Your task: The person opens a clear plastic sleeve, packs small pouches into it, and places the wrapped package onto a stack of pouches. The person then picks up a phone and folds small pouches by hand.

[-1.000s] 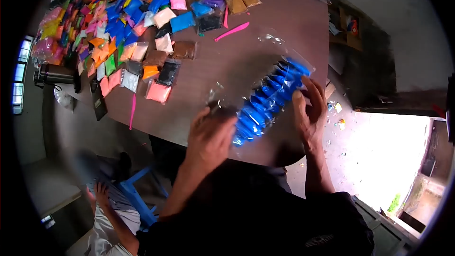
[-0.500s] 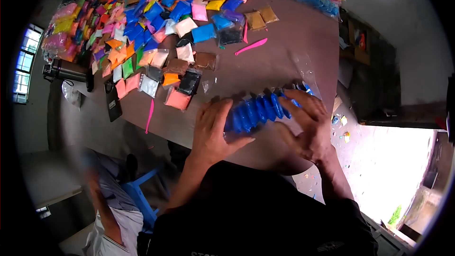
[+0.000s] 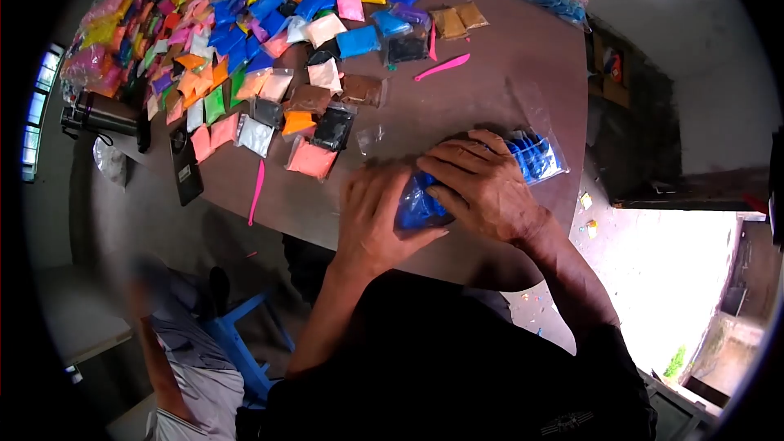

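Shifted leftward since the earlier frame, the right hand (image 3: 483, 184) covers the middle of the blue packets (image 3: 534, 157) — grip unclear — while the left hand (image 3: 373, 211) clasps their left end; the right end juts out.

Through the head camera I'm seeing the left hand (image 3: 371, 220) cupping the near end of a row of blue packets (image 3: 535, 157) in clear wrapping, while the right hand (image 3: 483, 184) is lying across its middle, fingers curling over the top. Farther up the brown table (image 3: 490, 65), a pink tool (image 3: 443, 67) is lying near a spread of multicoloured packets (image 3: 237, 41). At lower left, I'm watching a person in a pale shirt (image 3: 208, 400) sitting beside a blue stool (image 3: 237, 349).
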Tool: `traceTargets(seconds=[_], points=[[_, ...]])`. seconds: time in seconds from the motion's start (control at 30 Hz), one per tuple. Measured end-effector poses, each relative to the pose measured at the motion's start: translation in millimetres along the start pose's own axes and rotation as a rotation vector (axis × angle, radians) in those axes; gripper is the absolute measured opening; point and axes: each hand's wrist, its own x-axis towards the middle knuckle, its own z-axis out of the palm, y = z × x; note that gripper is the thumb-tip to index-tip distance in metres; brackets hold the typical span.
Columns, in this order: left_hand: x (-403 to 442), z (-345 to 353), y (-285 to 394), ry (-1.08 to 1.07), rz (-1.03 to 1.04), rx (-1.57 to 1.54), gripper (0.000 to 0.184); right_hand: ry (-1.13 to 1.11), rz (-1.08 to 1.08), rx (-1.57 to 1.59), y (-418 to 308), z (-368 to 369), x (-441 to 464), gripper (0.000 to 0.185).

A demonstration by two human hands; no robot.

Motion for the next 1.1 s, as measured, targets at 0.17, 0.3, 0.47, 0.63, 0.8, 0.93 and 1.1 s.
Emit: traceTargets(seconds=[0.17,0.3,0.47,0.63,0.8,0.93,1.1], points=[[-19.0,-7.6,-6.8,-0.010,-0.108,0.062,0.088,0.029,-0.012,0.066,-1.6,2.7,4.0,0.028],[-18.9,-6.3,-9.0,-0.004,-0.088,0.061,0.086,-0.065,-0.002,0.111,-3.6,-2.6,10.8,0.030],[-19.5,-9.1,-9.0,0.001,-0.054,0.065,0.083,-0.087,-0.047,0.154,-6.7,1.3,13.8,0.023],[-18.1,-10.3,-7.5,0.023,-0.040,0.037,0.084,-0.043,-0.036,0.123,-8.6,-2.6,13.0,0.027],[-19.5,-7.1,-5.7,0.046,-0.019,0.073,0.086,-0.017,0.055,0.083,2.7,-33.5,-1.4,0.037],[0.2,-8.6,15.0,0.019,-0.011,0.087,0.089,0.001,0.074,-0.037,21.4,-37.0,-22.6,0.035],[24.0,14.9,27.5,-0.147,-0.055,0.109,0.084,0.099,0.060,-0.112,33.3,-33.7,-30.7,0.030]])
